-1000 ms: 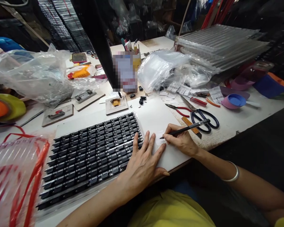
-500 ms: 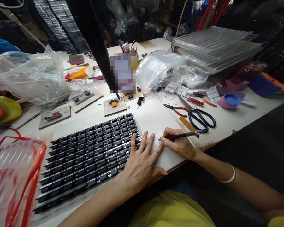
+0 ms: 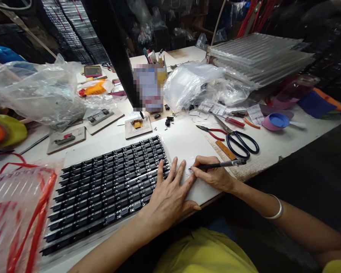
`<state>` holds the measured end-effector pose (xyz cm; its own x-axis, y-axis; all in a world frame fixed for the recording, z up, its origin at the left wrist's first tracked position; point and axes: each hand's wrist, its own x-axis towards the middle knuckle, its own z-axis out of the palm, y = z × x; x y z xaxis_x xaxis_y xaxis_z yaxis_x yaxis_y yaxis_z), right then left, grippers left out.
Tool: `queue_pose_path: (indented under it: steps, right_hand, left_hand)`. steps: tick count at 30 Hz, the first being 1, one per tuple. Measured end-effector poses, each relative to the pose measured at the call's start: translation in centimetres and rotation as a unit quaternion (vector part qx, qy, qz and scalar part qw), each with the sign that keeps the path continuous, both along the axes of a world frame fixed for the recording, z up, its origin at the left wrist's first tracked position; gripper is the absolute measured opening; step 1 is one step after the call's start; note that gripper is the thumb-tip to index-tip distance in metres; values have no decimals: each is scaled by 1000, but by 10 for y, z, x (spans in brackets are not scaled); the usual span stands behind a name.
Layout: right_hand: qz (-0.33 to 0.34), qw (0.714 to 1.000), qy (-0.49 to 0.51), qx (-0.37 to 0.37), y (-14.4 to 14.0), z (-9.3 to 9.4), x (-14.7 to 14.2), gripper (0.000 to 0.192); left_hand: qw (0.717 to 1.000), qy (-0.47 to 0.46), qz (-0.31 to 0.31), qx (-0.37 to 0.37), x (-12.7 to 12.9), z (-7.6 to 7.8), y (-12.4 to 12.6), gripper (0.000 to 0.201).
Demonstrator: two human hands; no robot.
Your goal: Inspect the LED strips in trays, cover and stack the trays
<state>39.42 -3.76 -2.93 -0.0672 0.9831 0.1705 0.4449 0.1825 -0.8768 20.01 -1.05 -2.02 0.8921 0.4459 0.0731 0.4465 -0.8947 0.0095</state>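
Note:
My right hand [image 3: 213, 175] is closed around a black pen [image 3: 221, 164], whose tip meets a small white slip of paper [image 3: 189, 170] on the white board. Spread flat with fingers apart, my left hand [image 3: 170, 191] rests beside the slip, its index finger close to the pen tip. Left of it lies a clear plastic tray [image 3: 167, 151] filled with rows of small black parts [image 3: 108, 182]; the left fingertips overlap its right edge. Any writing on the slip is too faint to read.
Right of my hands lie scissors [image 3: 240, 144], red-handled pliers [image 3: 213, 131] and a red screwdriver [image 3: 234, 121]. Behind are plastic bags [image 3: 193, 83] and stacked clear trays [image 3: 258, 57]. A dark post [image 3: 116, 49] slants down at centre. Red ribbon and plastic sheets [image 3: 17, 220] lie left.
The pen tip has shifted slightly left on the slip, and the pen's rear end has swung a little up and left. My left hand has stayed in place.

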Motion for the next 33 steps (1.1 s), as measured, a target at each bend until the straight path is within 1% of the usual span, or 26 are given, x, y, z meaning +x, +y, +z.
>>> queue_pose_path:
  steps: [13, 19, 23, 25, 28, 31, 33]
  right_hand:
    - [9, 1000, -17, 13, 1, -1, -1, 18]
    - [-6, 1000, 9, -5, 1, 0, 0, 16]
    - [-12, 1000, 17, -4, 2, 1, 0, 17]
    - [-22, 1000, 22, -3, 2, 2, 0, 17]
    - [-57, 998, 37, 6, 3, 2, 1, 17]
    - [-86, 995, 47, 20, 3, 0, 2, 17]
    - [-90, 994, 51, 22, 3, -1, 3, 17]
  left_hand:
    - [1000, 2, -1, -2, 0, -1, 0, 75]
    - [1000, 6, 3, -17, 1, 2, 0, 76]
    - [1000, 3, 4, -20, 1, 2, 0, 76]
    - [1000, 4, 4, -18, 1, 1, 0, 77]
    - [1000, 6, 4, -10, 0, -1, 0, 79]
    - [1000, 7, 1, -10, -1, -2, 1, 77]
    - [1000, 9, 0, -10, 0, -3, 2, 76]
